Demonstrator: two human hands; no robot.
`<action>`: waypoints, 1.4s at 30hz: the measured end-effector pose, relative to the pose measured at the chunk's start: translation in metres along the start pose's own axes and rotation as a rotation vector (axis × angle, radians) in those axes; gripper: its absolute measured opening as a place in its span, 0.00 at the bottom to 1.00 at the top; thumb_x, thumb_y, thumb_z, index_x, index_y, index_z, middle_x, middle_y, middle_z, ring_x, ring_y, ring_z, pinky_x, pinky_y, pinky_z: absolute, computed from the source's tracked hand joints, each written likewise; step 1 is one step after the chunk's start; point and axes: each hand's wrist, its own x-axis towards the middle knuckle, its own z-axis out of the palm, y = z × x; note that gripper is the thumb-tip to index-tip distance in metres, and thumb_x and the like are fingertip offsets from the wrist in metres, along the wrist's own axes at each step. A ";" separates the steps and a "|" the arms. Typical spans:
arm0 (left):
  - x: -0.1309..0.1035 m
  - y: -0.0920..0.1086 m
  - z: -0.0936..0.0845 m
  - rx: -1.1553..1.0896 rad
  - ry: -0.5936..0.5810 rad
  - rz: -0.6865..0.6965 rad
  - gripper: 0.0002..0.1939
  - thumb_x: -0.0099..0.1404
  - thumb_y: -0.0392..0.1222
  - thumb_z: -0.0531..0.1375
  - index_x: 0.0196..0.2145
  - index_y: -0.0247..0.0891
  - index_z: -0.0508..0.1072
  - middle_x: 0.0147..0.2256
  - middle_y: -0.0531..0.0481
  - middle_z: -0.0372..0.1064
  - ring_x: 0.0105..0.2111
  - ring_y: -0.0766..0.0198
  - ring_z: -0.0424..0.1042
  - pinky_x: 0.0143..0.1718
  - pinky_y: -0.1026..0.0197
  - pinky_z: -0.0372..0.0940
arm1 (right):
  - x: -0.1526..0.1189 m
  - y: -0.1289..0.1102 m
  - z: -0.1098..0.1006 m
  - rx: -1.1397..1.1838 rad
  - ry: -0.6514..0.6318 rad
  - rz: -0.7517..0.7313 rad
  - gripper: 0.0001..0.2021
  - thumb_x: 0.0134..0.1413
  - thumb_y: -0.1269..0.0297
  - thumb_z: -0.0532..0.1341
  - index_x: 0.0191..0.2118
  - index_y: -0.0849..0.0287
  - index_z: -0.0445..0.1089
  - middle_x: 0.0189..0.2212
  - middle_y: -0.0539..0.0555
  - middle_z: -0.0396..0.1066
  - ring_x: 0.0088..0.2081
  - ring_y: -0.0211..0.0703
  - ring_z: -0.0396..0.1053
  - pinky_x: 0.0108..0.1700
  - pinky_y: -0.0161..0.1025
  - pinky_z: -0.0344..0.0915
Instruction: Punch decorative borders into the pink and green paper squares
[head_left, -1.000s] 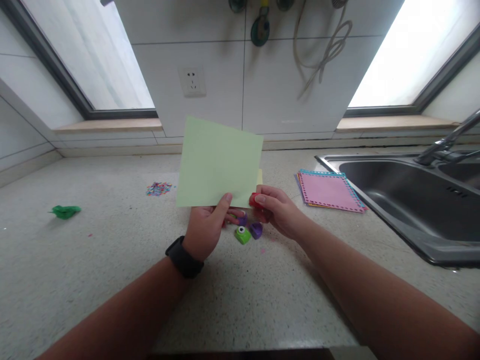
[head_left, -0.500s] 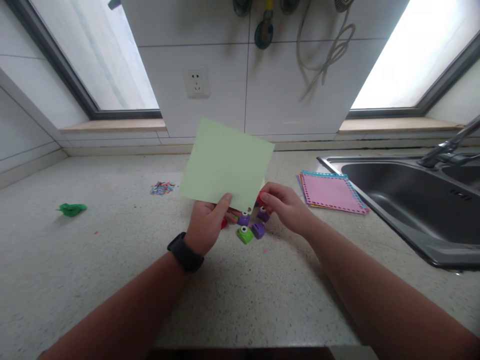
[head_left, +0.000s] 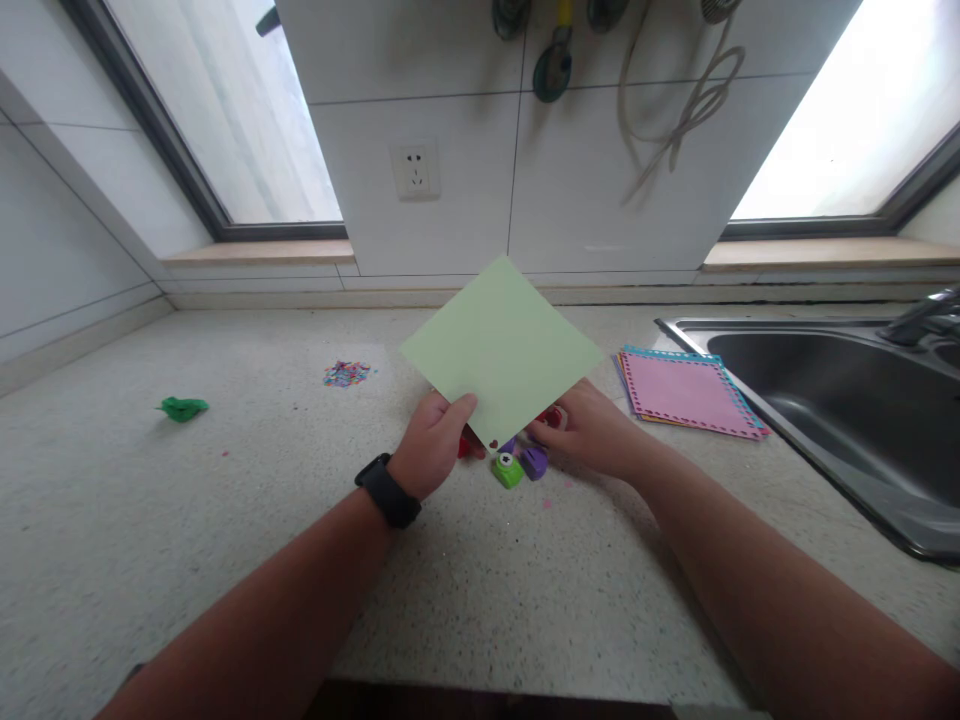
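Observation:
My left hand (head_left: 429, 446), with a black watch on its wrist, pinches a light green sheet of paper (head_left: 504, 345) by its lower left edge, thumb on top. The sheet is tilted up, one corner pointing down, with a small heart-shaped hole near that corner. My right hand (head_left: 589, 430) is closed around a red craft punch (head_left: 553, 416) beside the sheet's lower right edge; the paper hides part of it. Under the low corner lie a green craft punch (head_left: 508, 470) and a purple craft punch (head_left: 534, 461). Something red (head_left: 466, 445) shows by my left fingers.
On the right, a stack of coloured paper with punched edges (head_left: 690, 393) lies by the steel sink (head_left: 795, 430). Small paper scraps (head_left: 347, 373) are heaped on the left of the counter (head_left: 285, 520), and a crumpled green thing (head_left: 182, 408) lies farther left.
The green sheet has turned so that its holed corner points down. My right hand with the red craft punch now sits partly behind the sheet's right edge. The view has shifted slightly left.

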 end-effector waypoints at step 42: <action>0.019 0.008 -0.036 0.168 -0.105 0.099 0.19 0.64 0.53 0.60 0.23 0.37 0.67 0.15 0.59 0.58 0.15 0.73 0.54 0.17 0.68 0.50 | 0.001 0.008 0.004 0.747 0.220 0.265 0.12 0.60 0.53 0.61 0.42 0.56 0.70 0.28 0.50 0.70 0.29 0.40 0.66 0.31 0.39 0.62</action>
